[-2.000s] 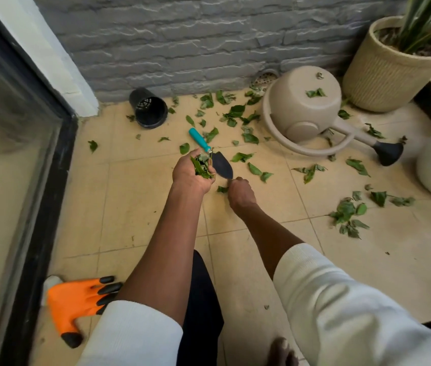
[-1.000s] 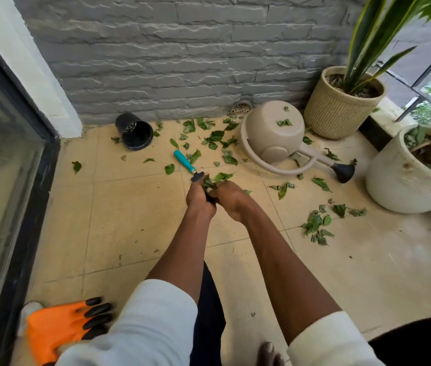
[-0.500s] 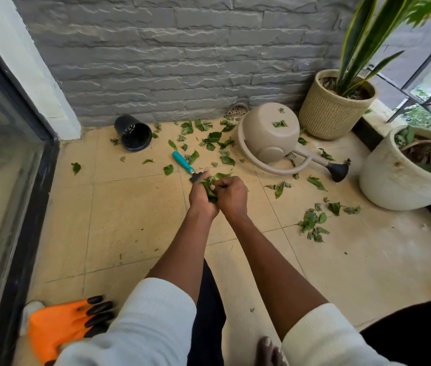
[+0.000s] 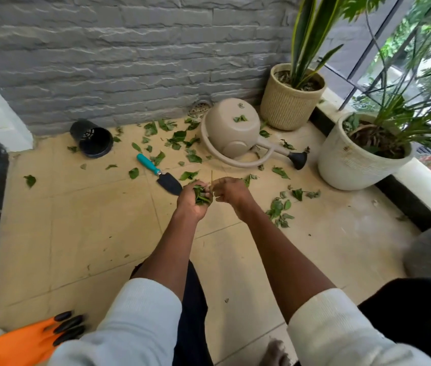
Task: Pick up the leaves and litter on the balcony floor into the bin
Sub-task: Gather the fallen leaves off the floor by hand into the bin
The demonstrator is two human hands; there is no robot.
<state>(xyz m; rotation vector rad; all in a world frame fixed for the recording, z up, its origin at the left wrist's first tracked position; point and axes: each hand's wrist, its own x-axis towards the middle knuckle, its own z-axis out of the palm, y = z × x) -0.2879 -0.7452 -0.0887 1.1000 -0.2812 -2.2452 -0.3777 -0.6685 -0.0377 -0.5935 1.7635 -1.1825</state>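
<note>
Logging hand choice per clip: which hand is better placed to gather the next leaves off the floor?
Probably the right hand: it carries no bundle, and a leaf cluster lies on the tiles on its side. The left hand already grips a handful of leaves.

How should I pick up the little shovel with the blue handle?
Probably by the blue handle, from above. The trowel lies flat on the floor tiles, handle pointing up-left toward the black pot, dark blade toward the hands. The handle is round, bare and uncovered by leaves; the blade is pointed.
</note>
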